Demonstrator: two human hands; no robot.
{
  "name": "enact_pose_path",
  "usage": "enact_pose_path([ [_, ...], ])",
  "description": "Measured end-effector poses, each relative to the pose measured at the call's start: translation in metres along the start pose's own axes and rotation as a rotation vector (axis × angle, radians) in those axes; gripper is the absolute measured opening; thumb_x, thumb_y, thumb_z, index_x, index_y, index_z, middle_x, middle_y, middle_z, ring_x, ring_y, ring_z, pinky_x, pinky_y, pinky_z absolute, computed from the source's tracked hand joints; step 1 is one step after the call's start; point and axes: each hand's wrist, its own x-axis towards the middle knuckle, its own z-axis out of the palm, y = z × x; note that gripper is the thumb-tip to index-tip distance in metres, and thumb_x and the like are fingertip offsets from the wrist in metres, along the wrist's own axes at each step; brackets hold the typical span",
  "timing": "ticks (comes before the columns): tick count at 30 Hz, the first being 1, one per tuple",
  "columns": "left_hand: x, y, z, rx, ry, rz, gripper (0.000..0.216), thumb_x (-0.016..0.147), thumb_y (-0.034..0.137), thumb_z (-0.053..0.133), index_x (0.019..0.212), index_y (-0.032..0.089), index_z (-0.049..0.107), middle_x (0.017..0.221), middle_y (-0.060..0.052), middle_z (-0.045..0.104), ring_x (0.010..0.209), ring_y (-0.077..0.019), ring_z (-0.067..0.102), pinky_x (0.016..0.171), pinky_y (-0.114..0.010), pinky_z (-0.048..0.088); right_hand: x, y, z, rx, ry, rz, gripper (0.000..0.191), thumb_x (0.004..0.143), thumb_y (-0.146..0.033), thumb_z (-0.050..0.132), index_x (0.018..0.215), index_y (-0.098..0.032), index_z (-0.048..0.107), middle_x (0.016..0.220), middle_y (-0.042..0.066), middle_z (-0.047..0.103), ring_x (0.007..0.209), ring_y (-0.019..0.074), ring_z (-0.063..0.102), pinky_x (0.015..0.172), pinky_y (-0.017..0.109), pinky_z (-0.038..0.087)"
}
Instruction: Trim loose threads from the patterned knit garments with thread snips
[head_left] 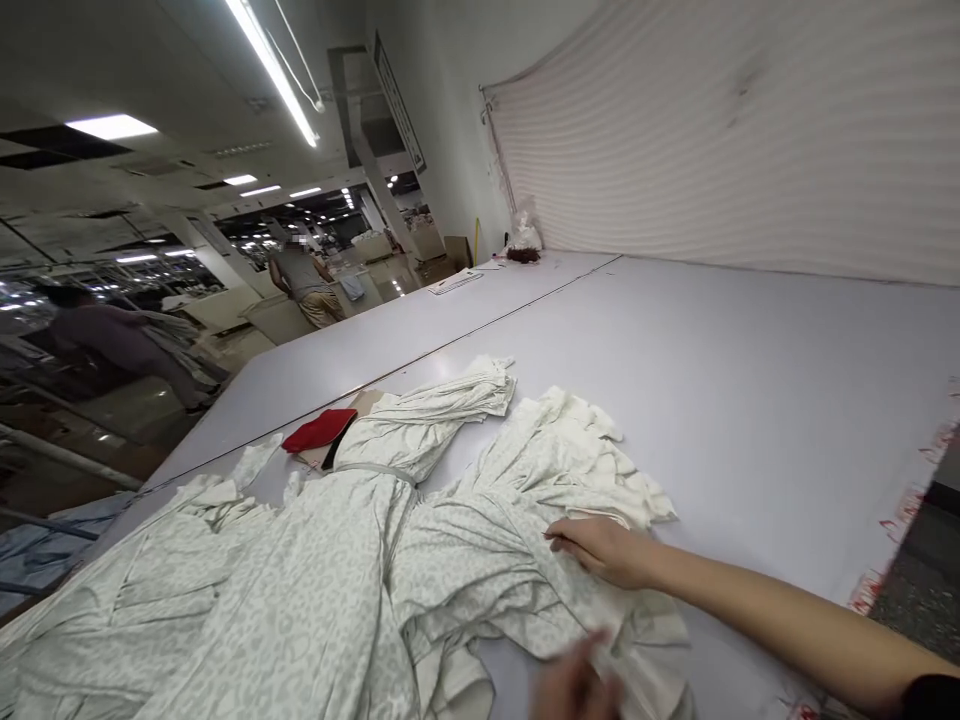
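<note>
Several heaps of pale, faintly patterned cut fabric pieces point(450, 560) lie spread over a long grey table point(750, 400). My right hand point(604, 552) reaches in from the lower right on a bare forearm. It lies on one fanned stack, fingers stretched out together and pointing left. My left hand point(577, 688) shows only as a blur at the bottom edge, just above the near fabric; its fingers cannot be made out. A tied bundle of the same cloth point(420, 425) sits further back.
A red cloth piece point(319, 430) on brown card lies at the table's left edge. A plastic bag point(523, 240) and papers point(454, 282) sit at the far end. Striped fabric point(712, 130) hangs on the wall. Two people point(304, 285) stand beyond the table, left.
</note>
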Motion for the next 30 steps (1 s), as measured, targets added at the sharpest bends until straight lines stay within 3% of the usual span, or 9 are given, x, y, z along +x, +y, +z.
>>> enact_pose_path([
  [1,0.007,0.005,-0.021,0.031,0.078,0.039,0.054,0.089,0.06,0.049,0.122,0.021,0.065,0.078,-0.005,0.069,0.068,-0.022,0.064,0.071,-0.038,0.053,-0.002,0.008,0.004,-0.037,0.028,0.018,0.031,0.099,-0.024,0.039,0.119,-0.023,0.062,0.109,0.008,0.074,0.095,0.0229,0.069,0.085,0.034,0.051],
  [2,0.017,0.01,-0.044,0.162,0.308,0.138,0.055,0.09,0.059,0.045,0.122,0.02,0.065,0.082,-0.008,0.07,0.075,-0.0247,0.066,0.074,-0.04,0.053,-0.004,0.017,0.007,-0.066,0.06,0.044,0.031,0.098,-0.023,0.039,0.118,-0.021,0.062,0.11,0.01,0.073,0.1,0.026,0.068,0.087,0.037,0.05],
  [4,0.042,0.018,-0.08,0.536,0.72,0.29,0.052,0.089,0.05,0.045,0.125,0.018,0.064,0.12,-0.016,0.068,0.114,-0.0332,0.06,0.099,-0.049,0.044,-0.007,0.034,0.015,-0.11,0.116,0.088,0.032,0.097,-0.019,0.038,0.116,-0.018,0.063,0.109,0.014,0.072,0.101,0.0287,0.067,0.086,0.04,0.049],
  [6,0.063,0.02,-0.09,0.76,0.75,0.29,0.047,0.086,0.038,0.046,0.122,0.017,0.066,0.139,-0.017,0.058,0.135,-0.0389,0.043,0.11,-0.063,0.026,-0.014,0.047,0.021,-0.139,0.156,0.093,0.031,0.097,-0.018,0.038,0.115,-0.016,0.063,0.108,0.015,0.072,0.1,0.0288,0.066,0.087,0.04,0.049],
  [15,0.043,-0.015,0.041,0.798,0.582,0.413,0.054,0.082,0.044,0.058,0.124,0.011,0.064,0.139,-0.02,0.057,0.142,-0.0424,0.032,0.115,-0.063,0.015,-0.058,0.073,-0.006,-0.154,0.263,0.073,0.025,0.097,-0.022,0.045,0.111,-0.021,0.065,0.1,0.01,0.072,0.096,0.025,0.065,0.086,0.038,0.05],
  [18,0.036,-0.01,0.053,0.72,0.533,0.482,0.051,0.083,0.039,0.057,0.128,0.014,0.06,0.139,-0.019,0.057,0.14,-0.0402,0.037,0.113,-0.064,0.022,-0.076,0.065,-0.019,-0.134,0.339,0.094,0.029,0.1,-0.023,0.039,0.119,-0.023,0.061,0.115,0.01,0.069,0.107,0.0248,0.062,0.092,0.04,0.049],
  [21,0.013,-0.012,0.052,0.608,0.521,0.551,0.039,0.093,0.036,0.043,0.123,0.017,0.058,0.136,-0.018,0.058,0.132,-0.0292,0.05,0.106,-0.049,0.041,-0.115,0.04,-0.009,-0.108,0.379,0.118,0.034,0.101,-0.021,0.033,0.127,-0.022,0.055,0.119,0.01,0.066,0.109,0.0226,0.061,0.094,0.037,0.048],
  [25,-0.04,-0.033,0.068,0.478,0.492,0.66,0.023,0.094,0.037,0.046,0.106,0.02,0.055,0.104,-0.012,0.068,0.103,-0.0239,0.066,0.088,-0.039,0.052,-0.171,0.005,0.032,-0.083,0.231,0.124,0.029,0.085,-0.016,0.059,0.113,-0.02,0.063,0.1,0.006,0.067,0.091,0.021,0.066,0.078,0.029,0.053],
  [30,-0.069,-0.048,0.12,0.45,0.599,0.712,0.026,0.089,0.04,0.055,0.104,0.018,0.056,0.108,-0.016,0.066,0.103,-0.0309,0.063,0.084,-0.045,0.048,-0.189,-0.009,0.056,-0.166,0.056,0.194,0.025,0.082,-0.006,0.049,0.1,-0.015,0.064,0.109,0.013,0.061,0.083,0.0222,0.064,0.07,0.033,0.051],
])
